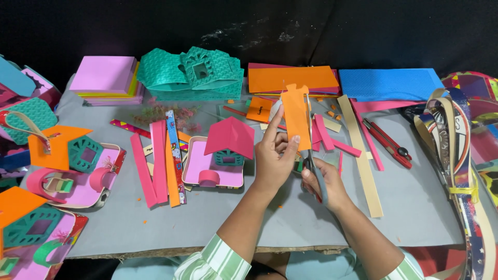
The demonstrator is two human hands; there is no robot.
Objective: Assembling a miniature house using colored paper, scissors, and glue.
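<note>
Orange foam piece point(296, 115) upright in left hand point(274, 155), scissors point(313, 155) at its right edge

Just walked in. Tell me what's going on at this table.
A person holds an orange foam piece upright in the left hand and works scissors along its right edge with the right hand. Just left of the hands, a small model house with a pink roof stands on a purple base. Pink and orange strips, stacked foam sheets and a red utility knife lie around on the grey table.
</note>
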